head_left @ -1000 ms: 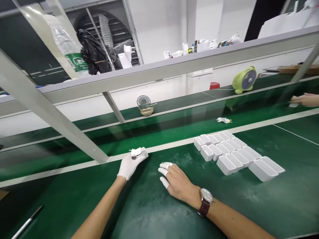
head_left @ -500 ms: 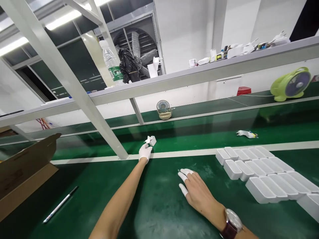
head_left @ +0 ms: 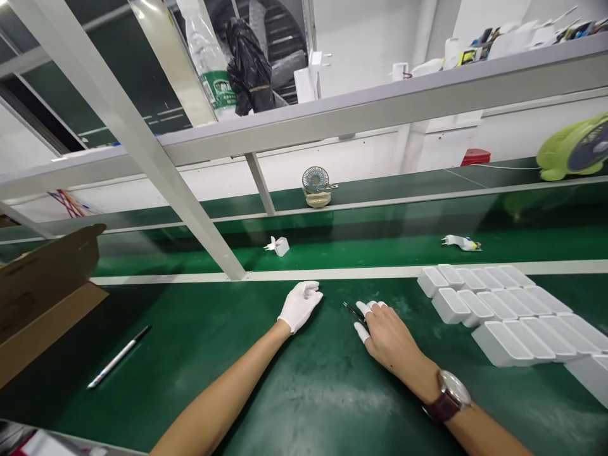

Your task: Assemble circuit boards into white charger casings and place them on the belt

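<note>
now, the left hand (head_left: 298,307), in a white glove, rests on the green table top (head_left: 285,392) with its fingers loosely curled and the thumb close to the forefinger; nothing is held between them. just to the right of those fingers lies the right hand (head_left: 389,332), bare but for white fingertip covers (head_left: 365,308), and its fingertips are drawn together on a thin dark tool (head_left: 354,312), whose pointed end sticks out towards the gloved hand. the two hands are near each other but apart. beyond the left fingers, past the pale edge strip (head_left: 361,273), a white plug (head_left: 278,246) lies on the green belt (head_left: 361,244), well clear of any hand. farther along the belt, beyond and to the right of the right fingers, is a second white plug (head_left: 460,242). to the right of the right fingers white trays (head_left: 498,313) sit packed together in rows on the table. far to the left of the left fingers a pen (head_left: 118,356) lies at a slant, with a cardboard box (head_left: 42,304) beyond it at the table's edge. a wristwatch (head_left: 451,396) sits on the right wrist. past the belt stand a small fan (head_left: 316,187) and, at the far right, a green fan (head_left: 574,149).
</note>
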`<state>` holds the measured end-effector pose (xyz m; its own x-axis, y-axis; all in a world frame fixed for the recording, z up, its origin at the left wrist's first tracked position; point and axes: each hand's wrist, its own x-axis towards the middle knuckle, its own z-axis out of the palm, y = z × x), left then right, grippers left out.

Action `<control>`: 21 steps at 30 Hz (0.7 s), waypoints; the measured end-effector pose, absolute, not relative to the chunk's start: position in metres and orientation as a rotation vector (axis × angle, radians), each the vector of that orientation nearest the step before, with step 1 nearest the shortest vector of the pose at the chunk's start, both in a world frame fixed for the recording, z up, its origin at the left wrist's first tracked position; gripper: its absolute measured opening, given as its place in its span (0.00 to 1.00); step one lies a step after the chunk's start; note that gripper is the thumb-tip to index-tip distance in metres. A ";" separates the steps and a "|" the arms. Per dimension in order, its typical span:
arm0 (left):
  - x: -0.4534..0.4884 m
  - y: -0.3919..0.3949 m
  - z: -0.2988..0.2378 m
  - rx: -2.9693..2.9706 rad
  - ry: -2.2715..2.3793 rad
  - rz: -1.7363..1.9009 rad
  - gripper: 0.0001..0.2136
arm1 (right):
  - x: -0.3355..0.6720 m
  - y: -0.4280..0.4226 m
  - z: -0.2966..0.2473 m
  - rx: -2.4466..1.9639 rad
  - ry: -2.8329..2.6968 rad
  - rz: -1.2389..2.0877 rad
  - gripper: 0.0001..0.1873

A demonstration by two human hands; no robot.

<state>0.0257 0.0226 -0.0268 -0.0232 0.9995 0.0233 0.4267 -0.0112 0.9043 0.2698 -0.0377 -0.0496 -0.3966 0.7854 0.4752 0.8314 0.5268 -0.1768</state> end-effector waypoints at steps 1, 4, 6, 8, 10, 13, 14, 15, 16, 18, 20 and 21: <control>0.032 0.018 -0.027 1.582 1.517 0.973 0.14 | 0.270 -0.038 -0.049 -1.314 -2.271 -0.110 0.14; 0.049 0.011 -0.027 1.746 1.423 0.909 0.13 | 0.270 -0.037 -0.048 -1.321 -2.282 -0.086 0.15; 0.056 0.012 -0.026 1.832 1.366 0.893 0.13 | 0.271 -0.036 -0.048 -1.331 -2.283 -0.079 0.16; 0.059 0.014 -0.024 1.893 1.320 0.888 0.12 | 0.273 -0.032 -0.048 -1.354 -2.279 -0.079 0.17; 0.059 0.018 -0.024 1.949 1.283 0.882 0.11 | 0.275 -0.027 -0.047 -1.403 -2.259 -0.090 0.17; 0.056 0.023 -0.024 2.053 1.272 0.845 0.09 | 0.282 -0.017 -0.046 -1.496 -2.210 -0.116 0.17; 0.055 0.023 -0.024 2.068 1.268 0.834 0.09 | 0.284 -0.015 -0.045 -1.524 -2.197 -0.123 0.16; 0.054 0.024 -0.023 2.073 1.262 0.828 0.09 | 0.286 -0.013 -0.045 -1.550 -2.188 -0.128 0.16; 0.054 0.024 -0.023 2.072 1.257 0.823 0.08 | 0.289 -0.011 -0.045 -1.573 -2.181 -0.129 0.15; 0.053 0.024 -0.023 2.064 1.246 0.816 0.08 | 0.292 -0.010 -0.045 -1.612 -2.176 -0.127 0.15; 0.053 0.023 -0.024 2.052 1.236 0.812 0.08 | 0.294 -0.009 -0.044 -1.635 -2.176 -0.122 0.15; 0.053 0.023 -0.024 2.045 1.231 0.810 0.08 | 0.294 -0.009 -0.044 -1.642 -2.176 -0.120 0.15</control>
